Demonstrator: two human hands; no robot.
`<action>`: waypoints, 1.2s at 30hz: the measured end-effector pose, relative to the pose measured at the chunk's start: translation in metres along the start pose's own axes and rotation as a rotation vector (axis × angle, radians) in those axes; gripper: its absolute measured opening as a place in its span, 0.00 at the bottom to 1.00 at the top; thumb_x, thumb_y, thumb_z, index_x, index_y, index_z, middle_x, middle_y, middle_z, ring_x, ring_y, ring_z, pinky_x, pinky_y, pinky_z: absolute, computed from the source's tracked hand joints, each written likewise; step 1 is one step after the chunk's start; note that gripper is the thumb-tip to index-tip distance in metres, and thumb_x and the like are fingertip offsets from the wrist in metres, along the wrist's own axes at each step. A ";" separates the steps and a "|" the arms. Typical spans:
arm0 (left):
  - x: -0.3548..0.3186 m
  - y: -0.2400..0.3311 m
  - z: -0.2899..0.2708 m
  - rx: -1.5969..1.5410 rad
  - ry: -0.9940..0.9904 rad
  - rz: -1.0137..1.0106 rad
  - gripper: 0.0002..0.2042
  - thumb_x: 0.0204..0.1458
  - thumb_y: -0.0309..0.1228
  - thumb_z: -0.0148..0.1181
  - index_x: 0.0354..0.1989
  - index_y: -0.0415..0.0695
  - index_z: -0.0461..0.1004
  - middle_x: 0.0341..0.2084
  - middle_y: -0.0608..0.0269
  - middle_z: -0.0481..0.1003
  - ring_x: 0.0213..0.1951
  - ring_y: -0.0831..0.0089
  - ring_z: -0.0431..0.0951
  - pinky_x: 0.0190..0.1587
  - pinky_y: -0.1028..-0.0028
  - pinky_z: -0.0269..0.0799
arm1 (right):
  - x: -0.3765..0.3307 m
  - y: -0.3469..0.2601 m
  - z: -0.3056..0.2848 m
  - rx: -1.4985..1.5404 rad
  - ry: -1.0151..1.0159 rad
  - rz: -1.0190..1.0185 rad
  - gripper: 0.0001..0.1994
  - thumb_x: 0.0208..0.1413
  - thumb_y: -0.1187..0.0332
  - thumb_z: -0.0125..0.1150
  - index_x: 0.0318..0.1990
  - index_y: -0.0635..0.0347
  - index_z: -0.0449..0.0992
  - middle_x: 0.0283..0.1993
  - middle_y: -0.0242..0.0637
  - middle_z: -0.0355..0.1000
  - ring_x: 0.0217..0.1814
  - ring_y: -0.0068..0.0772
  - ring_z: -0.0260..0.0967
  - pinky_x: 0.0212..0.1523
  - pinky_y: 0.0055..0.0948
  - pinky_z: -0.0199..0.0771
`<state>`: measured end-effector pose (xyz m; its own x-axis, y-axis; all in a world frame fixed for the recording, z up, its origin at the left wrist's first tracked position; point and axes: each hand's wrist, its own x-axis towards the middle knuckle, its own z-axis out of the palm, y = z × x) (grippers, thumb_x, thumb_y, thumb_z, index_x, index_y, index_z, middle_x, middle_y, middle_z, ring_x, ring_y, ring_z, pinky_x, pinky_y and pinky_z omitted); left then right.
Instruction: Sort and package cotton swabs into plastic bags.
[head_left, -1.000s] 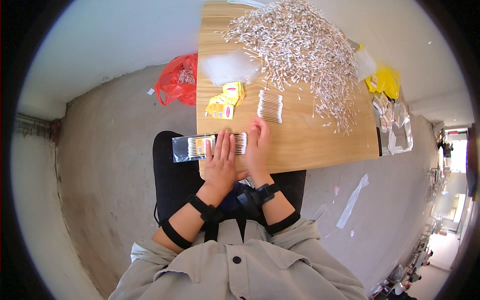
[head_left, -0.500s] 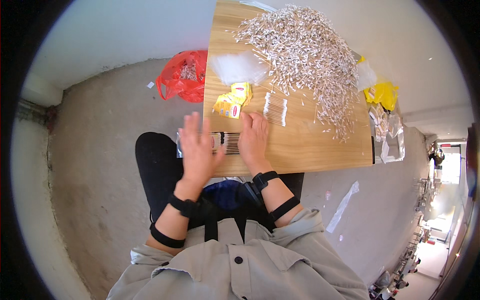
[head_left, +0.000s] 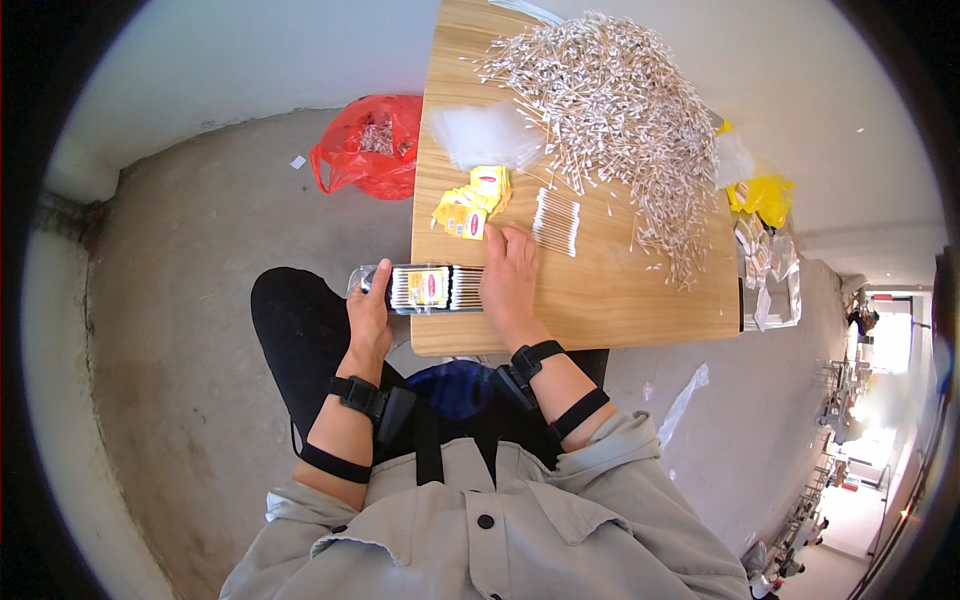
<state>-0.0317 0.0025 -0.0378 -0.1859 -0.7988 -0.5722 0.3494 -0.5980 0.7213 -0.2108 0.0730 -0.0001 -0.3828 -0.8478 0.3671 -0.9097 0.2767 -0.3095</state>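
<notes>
A clear plastic pack of cotton swabs [head_left: 466,288] with a yellow and white card [head_left: 429,287] lies across the table's near left edge, its left end sticking out past it. My left hand [head_left: 368,318] grips that left end, thumb on top. Over the pack's right end my right hand [head_left: 511,278] is closed with curled fingers, hiding that end. A stack of yellow cards [head_left: 468,205] sits just beyond my right fingertips. Beside it, to the right, a row of loose cotton swabs [head_left: 556,222] is laid out side by side.
A large heap of cotton swabs [head_left: 620,110] covers the far right of the wooden table [head_left: 600,300]. Clear plastic bags [head_left: 487,137] lie at the far left. A red bag [head_left: 370,160] hangs by the left edge; a yellow bag [head_left: 765,198] is past the right edge.
My left hand, which was spread and blurred above the pack, has come down to its left end and taken hold. My right hand has stayed at the other end.
</notes>
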 end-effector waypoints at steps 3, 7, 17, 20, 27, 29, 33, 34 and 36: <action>0.000 -0.004 0.000 -0.005 0.002 -0.032 0.11 0.56 0.35 0.62 0.37 0.39 0.74 0.30 0.67 0.76 0.33 0.79 0.75 0.39 0.76 0.71 | 0.001 -0.001 -0.002 0.030 -0.002 -0.017 0.17 0.53 0.77 0.48 0.52 0.62 0.69 0.47 0.43 0.62 0.60 0.48 0.57 0.65 0.46 0.52; 0.002 -0.007 -0.001 -0.015 -0.033 0.020 0.11 0.56 0.35 0.62 0.36 0.39 0.74 0.30 0.67 0.76 0.32 0.80 0.75 0.39 0.77 0.71 | 0.002 -0.002 -0.001 0.008 0.003 -0.053 0.18 0.53 0.77 0.48 0.52 0.63 0.69 0.48 0.43 0.62 0.60 0.47 0.57 0.66 0.46 0.51; -0.004 -0.005 0.002 0.048 0.013 0.101 0.11 0.56 0.35 0.62 0.35 0.38 0.75 0.28 0.67 0.75 0.30 0.82 0.73 0.34 0.78 0.70 | 0.006 -0.031 0.009 0.043 0.005 -0.071 0.18 0.54 0.73 0.49 0.54 0.63 0.68 0.51 0.43 0.63 0.62 0.45 0.57 0.68 0.50 0.49; -0.007 -0.001 0.008 0.045 0.039 0.138 0.10 0.55 0.34 0.63 0.33 0.38 0.76 0.26 0.68 0.75 0.27 0.83 0.73 0.32 0.78 0.70 | 0.007 -0.035 0.012 0.066 -0.012 -0.050 0.18 0.54 0.73 0.49 0.54 0.63 0.68 0.51 0.43 0.63 0.62 0.45 0.57 0.68 0.51 0.48; -0.007 -0.002 0.009 0.138 0.073 0.240 0.10 0.54 0.33 0.64 0.30 0.38 0.76 0.22 0.71 0.74 0.24 0.86 0.70 0.27 0.80 0.67 | 0.004 -0.043 0.016 0.192 -0.024 0.040 0.18 0.55 0.74 0.49 0.54 0.62 0.68 0.52 0.46 0.63 0.62 0.48 0.56 0.65 0.44 0.55; -0.008 -0.002 0.009 0.134 0.048 0.252 0.11 0.55 0.34 0.64 0.29 0.37 0.75 0.22 0.71 0.73 0.24 0.86 0.69 0.27 0.80 0.66 | 0.001 -0.042 0.011 0.427 -0.019 0.161 0.16 0.59 0.74 0.47 0.54 0.62 0.68 0.51 0.46 0.64 0.60 0.47 0.59 0.62 0.40 0.59; -0.004 -0.005 0.003 0.158 0.044 0.258 0.12 0.55 0.34 0.64 0.29 0.37 0.75 0.22 0.72 0.73 0.24 0.86 0.68 0.27 0.80 0.65 | -0.006 -0.040 0.009 0.819 0.090 0.488 0.14 0.65 0.69 0.42 0.55 0.64 0.67 0.52 0.44 0.65 0.58 0.42 0.62 0.62 0.37 0.60; -0.004 -0.005 0.003 0.163 0.039 0.255 0.12 0.55 0.35 0.64 0.29 0.37 0.75 0.22 0.72 0.72 0.24 0.86 0.68 0.27 0.80 0.65 | -0.012 -0.042 0.010 1.071 0.184 0.571 0.16 0.66 0.67 0.41 0.55 0.65 0.65 0.53 0.43 0.64 0.59 0.37 0.61 0.63 0.35 0.60; -0.005 -0.005 0.005 0.168 0.037 0.252 0.12 0.55 0.35 0.64 0.29 0.37 0.75 0.22 0.72 0.72 0.24 0.86 0.67 0.26 0.80 0.64 | -0.020 -0.055 0.003 1.311 0.248 0.649 0.20 0.69 0.61 0.37 0.58 0.68 0.62 0.55 0.43 0.63 0.61 0.33 0.60 0.66 0.31 0.56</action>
<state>-0.0366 0.0090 -0.0363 -0.0774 -0.9224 -0.3783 0.2232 -0.3859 0.8951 -0.1524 0.0732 0.0069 -0.7955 -0.6042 -0.0464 0.1650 -0.1424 -0.9760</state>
